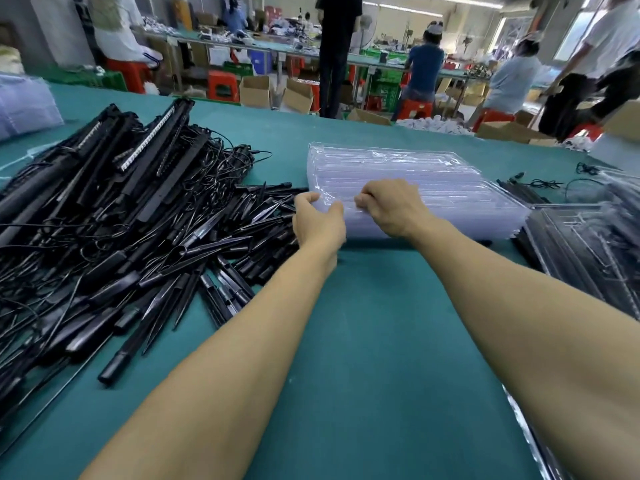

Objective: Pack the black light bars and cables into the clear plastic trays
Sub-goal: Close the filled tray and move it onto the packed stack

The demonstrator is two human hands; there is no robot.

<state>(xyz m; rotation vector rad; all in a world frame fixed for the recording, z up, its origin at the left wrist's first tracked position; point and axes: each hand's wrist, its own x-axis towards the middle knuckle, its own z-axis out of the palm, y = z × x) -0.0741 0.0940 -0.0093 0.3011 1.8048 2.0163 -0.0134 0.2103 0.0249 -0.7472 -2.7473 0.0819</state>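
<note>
Two bare forearms (242,341) reach up from the bottom edge across the green table (363,358) and meet at the near edge of a tray stack.

At far left, a heap of black light bars (114,188) covers the table. They are long, slim, matte strips lying criss-crossed, and a few are turned so that a row of pale LED dots shows along one face. Thin black cables (225,157) loop and tangle over the top and right side of the heap. Shorter black pointed spikes (221,237) spill out of it toward the middle, and their tips reach the tray stack.

The left hand (317,220) is at the stack's near left corner. Its thumb lies along the top and its fingers are curled round the edge, gripping the corner.

The stack of clear trays (415,174) sits in the middle of the table, beyond the hands. Its sheets are glossy, see-through and nested, moulded with long parallel channels, and the stack looks faintly bluish where the layers overlap.

The right hand (391,209) rests on the stack's near edge just beside the left hand. The wrist is bent down, the knuckles are up, and the fingers are curled tight, pinching the rim of the top sheets.

At far right, packed trays (588,244) lie piled with black bars visible inside them, though motion blur hides the detail.
</note>
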